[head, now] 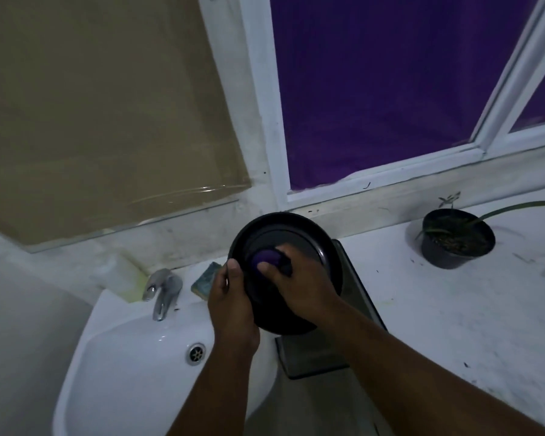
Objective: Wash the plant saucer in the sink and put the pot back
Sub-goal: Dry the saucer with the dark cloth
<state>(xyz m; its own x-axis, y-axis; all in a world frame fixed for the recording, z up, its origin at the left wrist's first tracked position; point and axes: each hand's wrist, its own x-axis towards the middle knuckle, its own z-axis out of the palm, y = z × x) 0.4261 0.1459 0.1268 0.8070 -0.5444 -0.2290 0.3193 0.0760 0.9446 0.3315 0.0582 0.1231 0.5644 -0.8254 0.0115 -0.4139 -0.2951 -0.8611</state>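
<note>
We are mid-wash: our left hand point(230, 297) grips the black saucer point(285, 269) by its rim, tilted up at the right edge of the sink point(132, 357), while our right hand point(299, 287) pinches a purple scrubber point(266, 258) against its inner face. The tap point(162, 291) shows no running water, so rinsing likely remains. The pot point(458, 242) waits on the white bench point(438, 309), well apart, not yet put back.

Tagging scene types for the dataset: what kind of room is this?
Probably a small bathroom or washroom. A white wall-hung sink with a chrome tap, a mirror above it, and a white ledge under a window, where a potted plant sits.
</note>
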